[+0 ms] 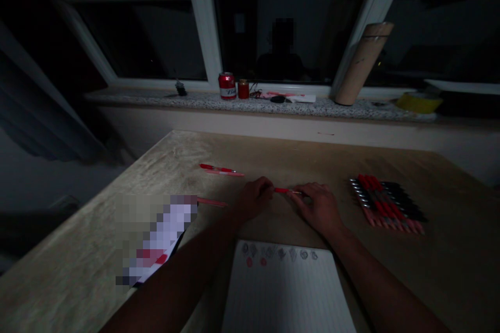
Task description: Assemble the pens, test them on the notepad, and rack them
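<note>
My left hand (254,196) and my right hand (319,205) meet over the table just beyond a lined notebook. Between them lies a red pen (282,190), its red end pinched by my left fingers. My right fingers close round its other, tip end, which is partly hidden. The open notebook (287,291) has a row of dark scribbles along its top line and two red ones below. To the left of my hands rest another red pen (217,168) and a thin pinkish stick (224,173), side by side. A similar pinkish stick (212,202) lies nearer me.
At right, several black and red pens (385,203) are lined up, with pinkish sticks at their near ends. A blurred-out phone-like object (164,242) sits at left. The granite sill (203,100) holds a red can (227,86), a jar (243,89), a wooden cylinder (363,65) and yellow tape (419,103).
</note>
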`<action>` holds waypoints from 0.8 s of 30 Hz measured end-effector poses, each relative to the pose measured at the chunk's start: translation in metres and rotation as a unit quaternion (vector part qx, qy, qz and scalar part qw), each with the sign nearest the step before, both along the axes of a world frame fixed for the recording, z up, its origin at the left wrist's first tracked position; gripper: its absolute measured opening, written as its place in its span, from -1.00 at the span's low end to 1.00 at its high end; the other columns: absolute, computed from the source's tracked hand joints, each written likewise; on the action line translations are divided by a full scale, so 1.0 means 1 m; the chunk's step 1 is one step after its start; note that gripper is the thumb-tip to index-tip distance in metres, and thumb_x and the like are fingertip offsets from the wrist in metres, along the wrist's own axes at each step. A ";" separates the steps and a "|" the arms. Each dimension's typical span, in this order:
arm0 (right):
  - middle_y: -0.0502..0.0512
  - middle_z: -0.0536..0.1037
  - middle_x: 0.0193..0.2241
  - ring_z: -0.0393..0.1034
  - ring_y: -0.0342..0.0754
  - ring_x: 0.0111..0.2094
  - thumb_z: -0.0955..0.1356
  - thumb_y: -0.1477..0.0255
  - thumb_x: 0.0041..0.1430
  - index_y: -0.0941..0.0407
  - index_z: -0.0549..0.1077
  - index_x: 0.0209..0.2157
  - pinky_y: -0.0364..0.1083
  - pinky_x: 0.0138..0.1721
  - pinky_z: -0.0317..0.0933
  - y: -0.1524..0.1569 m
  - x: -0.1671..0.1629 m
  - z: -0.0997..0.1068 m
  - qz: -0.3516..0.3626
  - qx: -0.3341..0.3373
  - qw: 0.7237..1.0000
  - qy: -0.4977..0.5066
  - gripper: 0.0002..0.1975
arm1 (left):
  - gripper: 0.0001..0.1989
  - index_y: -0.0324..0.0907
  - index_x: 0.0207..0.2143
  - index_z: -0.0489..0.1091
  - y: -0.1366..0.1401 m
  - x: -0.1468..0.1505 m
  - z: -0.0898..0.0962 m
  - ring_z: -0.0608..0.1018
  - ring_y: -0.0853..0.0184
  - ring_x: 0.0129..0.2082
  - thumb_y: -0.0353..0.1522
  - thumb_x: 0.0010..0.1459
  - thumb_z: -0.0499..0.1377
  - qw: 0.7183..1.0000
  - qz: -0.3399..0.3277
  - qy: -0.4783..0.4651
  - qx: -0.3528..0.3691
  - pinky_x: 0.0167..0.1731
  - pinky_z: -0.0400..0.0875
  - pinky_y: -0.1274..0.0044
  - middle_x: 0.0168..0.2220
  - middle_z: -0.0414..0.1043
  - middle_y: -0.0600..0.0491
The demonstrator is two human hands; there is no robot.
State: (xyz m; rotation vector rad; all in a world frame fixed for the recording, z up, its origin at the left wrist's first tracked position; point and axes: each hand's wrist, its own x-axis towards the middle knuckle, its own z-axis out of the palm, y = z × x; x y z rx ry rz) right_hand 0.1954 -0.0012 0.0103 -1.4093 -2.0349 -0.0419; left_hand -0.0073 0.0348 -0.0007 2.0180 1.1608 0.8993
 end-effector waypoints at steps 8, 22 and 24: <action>0.07 0.59 -0.39 0.43 -0.02 -0.32 0.28 0.18 0.18 0.07 0.54 -0.34 -0.04 -0.22 0.12 0.000 0.000 -0.002 0.000 -0.008 1.000 0.004 -0.70 | -0.70 -0.22 -0.48 0.31 -0.002 0.001 0.006 0.37 0.46 -0.53 -0.24 0.21 -0.04 0.999 0.011 0.029 0.006 -0.46 0.16 0.60 -0.56 0.34 0.14; 0.11 0.60 -0.39 0.43 0.00 -0.33 0.26 0.17 0.19 0.08 0.54 -0.35 -0.03 -0.24 0.12 0.001 0.000 -0.002 -0.003 -0.004 1.000 -0.001 -0.67 | -0.84 -0.23 -0.36 0.33 -0.003 0.000 0.007 0.37 0.45 -0.48 -0.32 0.12 0.04 1.000 -0.003 0.012 -0.002 -0.46 0.19 0.61 -0.49 0.35 0.13; 0.10 0.60 -0.39 0.43 0.00 -0.33 0.26 0.18 0.18 0.08 0.54 -0.35 -0.03 -0.24 0.12 0.001 0.000 -0.002 -0.003 -0.005 1.000 0.000 -0.68 | -0.82 -0.23 -0.38 0.33 -0.003 0.000 0.007 0.36 0.45 -0.50 -0.31 0.13 0.02 1.000 0.004 0.023 -0.002 -0.47 0.17 0.61 -0.52 0.33 0.14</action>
